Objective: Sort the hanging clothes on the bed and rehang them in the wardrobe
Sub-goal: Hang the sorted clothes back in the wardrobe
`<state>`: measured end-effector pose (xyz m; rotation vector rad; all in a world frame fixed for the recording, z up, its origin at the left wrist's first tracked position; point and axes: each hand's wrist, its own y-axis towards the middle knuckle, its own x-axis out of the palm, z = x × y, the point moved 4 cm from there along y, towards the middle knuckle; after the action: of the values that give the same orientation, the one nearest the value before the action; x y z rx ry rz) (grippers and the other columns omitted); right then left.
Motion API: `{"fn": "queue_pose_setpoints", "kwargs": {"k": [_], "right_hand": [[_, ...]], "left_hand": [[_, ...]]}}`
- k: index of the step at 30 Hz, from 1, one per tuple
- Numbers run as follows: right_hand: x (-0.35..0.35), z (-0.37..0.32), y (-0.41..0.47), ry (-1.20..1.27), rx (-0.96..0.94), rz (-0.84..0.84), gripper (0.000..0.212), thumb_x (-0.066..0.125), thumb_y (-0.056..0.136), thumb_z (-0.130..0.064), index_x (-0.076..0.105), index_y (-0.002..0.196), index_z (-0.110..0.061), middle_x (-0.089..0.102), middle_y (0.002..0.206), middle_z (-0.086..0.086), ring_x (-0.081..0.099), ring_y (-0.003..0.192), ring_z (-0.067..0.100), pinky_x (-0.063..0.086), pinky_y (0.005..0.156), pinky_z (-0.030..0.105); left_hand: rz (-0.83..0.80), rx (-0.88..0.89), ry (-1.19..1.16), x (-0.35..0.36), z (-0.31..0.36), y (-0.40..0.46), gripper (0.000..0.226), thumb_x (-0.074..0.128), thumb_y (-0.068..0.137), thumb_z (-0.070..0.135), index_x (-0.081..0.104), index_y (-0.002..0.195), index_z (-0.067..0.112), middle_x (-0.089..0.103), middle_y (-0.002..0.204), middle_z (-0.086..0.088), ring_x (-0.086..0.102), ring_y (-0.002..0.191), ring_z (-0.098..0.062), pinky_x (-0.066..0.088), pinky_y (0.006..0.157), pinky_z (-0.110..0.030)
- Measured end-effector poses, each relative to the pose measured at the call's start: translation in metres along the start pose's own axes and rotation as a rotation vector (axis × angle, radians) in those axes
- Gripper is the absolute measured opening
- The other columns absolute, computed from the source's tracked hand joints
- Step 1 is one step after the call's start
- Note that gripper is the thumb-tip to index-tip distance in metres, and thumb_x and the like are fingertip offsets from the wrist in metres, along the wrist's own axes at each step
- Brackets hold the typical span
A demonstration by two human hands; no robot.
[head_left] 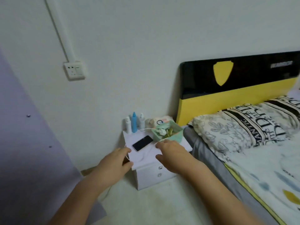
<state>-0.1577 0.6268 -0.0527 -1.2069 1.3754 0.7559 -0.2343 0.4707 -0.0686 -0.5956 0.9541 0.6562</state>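
My left hand (113, 161) reaches to the front left corner of a white nightstand (146, 161). Its thumb and forefinger curl round a thin white cable (127, 157) there. My right hand (170, 153) hovers over the nightstand's top with fingers stretched out, and its fingertips touch the same cable where it runs from a green box (175, 135). The bed (259, 159) lies at the right with a patterned pillow (235, 127) and a printed quilt. I see no hanging clothes or hangers. A purple panel (24, 143) fills the left edge.
A black phone (142, 143) lies on the nightstand. Three bottles (134, 122) stand at its back against the wall. The black and yellow headboard (235, 82) rises behind the pillow. A wall socket (74, 71) sits upper left. Bare floor lies between me and the nightstand.
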Motion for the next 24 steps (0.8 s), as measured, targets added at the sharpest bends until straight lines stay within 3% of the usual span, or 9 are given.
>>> {"fn": "queue_pose_setpoints", "kwargs": {"k": [5, 9, 14, 24], "right_hand": [[0.009, 0.065, -0.040, -0.037, 0.241, -0.007, 0.038, 0.043, 0.096, -0.034, 0.047, 0.126, -0.013, 0.049, 0.125, 0.013, 0.045, 0.117, 0.032, 0.041, 0.093, 0.042], [0.012, 0.113, -0.085, -0.031, 0.421, 0.015, 0.038, 0.044, 0.094, -0.043, 0.049, 0.120, -0.016, 0.051, 0.121, 0.012, 0.047, 0.115, 0.033, 0.040, 0.089, 0.042], [0.002, 0.164, -0.157, -0.064, 0.531, 0.022, 0.046, 0.045, 0.095, -0.035, 0.039, 0.136, -0.016, 0.042, 0.136, 0.012, 0.037, 0.126, 0.031, 0.034, 0.100, 0.042], [0.002, 0.281, -0.316, -0.163, 0.710, 0.004, 0.052, 0.044, 0.096, -0.038, 0.028, 0.141, -0.017, 0.038, 0.139, 0.013, 0.036, 0.126, 0.032, 0.036, 0.100, 0.044]], "left_hand": [[-0.174, 0.214, 0.182, 0.020, 0.043, 0.033, 0.044, 0.045, 0.095, 0.035, 0.035, 0.137, 0.024, 0.043, 0.136, 0.002, 0.049, 0.117, -0.016, 0.039, 0.093, -0.025], [-0.216, 0.419, 0.301, 0.039, 0.096, 0.049, 0.046, 0.044, 0.096, 0.036, 0.033, 0.139, 0.025, 0.039, 0.142, 0.003, 0.043, 0.126, -0.014, 0.035, 0.101, -0.024], [-0.265, 0.636, 0.362, 0.071, 0.167, 0.052, 0.050, 0.045, 0.095, 0.037, 0.029, 0.141, 0.026, 0.034, 0.147, 0.006, 0.039, 0.130, -0.012, 0.033, 0.102, -0.025], [-0.303, 1.051, 0.486, 0.156, 0.361, 0.003, 0.054, 0.043, 0.097, 0.034, 0.021, 0.145, 0.025, 0.028, 0.147, 0.004, 0.030, 0.134, -0.015, 0.029, 0.107, -0.028]]}}
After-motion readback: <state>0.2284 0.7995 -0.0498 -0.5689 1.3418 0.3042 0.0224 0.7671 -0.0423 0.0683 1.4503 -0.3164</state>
